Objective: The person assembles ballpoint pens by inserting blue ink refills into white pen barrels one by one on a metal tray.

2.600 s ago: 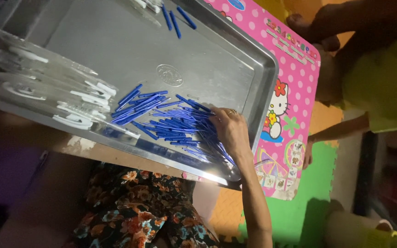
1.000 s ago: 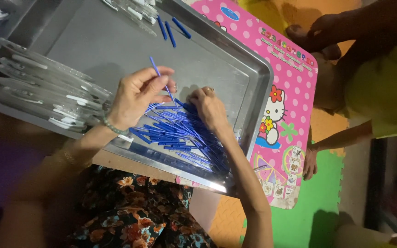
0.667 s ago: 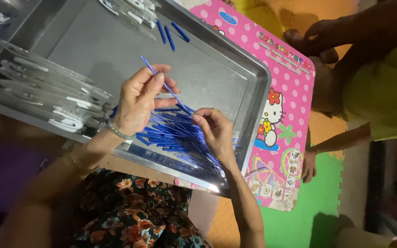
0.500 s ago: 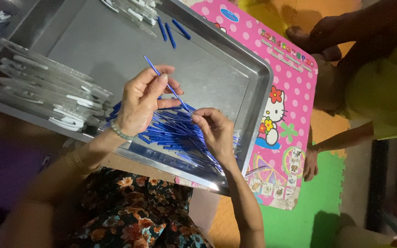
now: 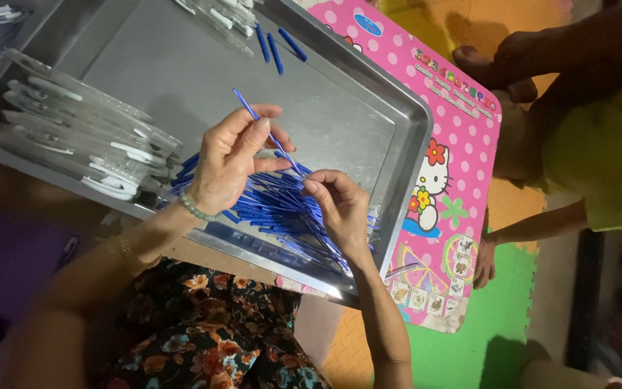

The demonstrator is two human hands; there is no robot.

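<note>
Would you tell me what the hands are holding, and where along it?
The left hand pinches a thin blue plastic rod mid-length; the right hand grips its lower end.

A pink polka-dot counter [image 5: 469,166] stood on green [image 5: 491,324] and orange foam floor mats [image 5: 494,202], in warm, dim indoor light.

The light was soft and even, fairly bright over the middle of the frame. The steel tray [image 5: 368,108] gave back a dull sheen, with a thin glare along its lower rim. The lower left corner was dim and badly blurred, out of focus, and the upper right lay in shadow. The left hand [image 5: 235,162] and the blue sticks [image 5: 275,205] were reasonably sharp; colours were strong on the pink board [image 5: 455,122].
</note>
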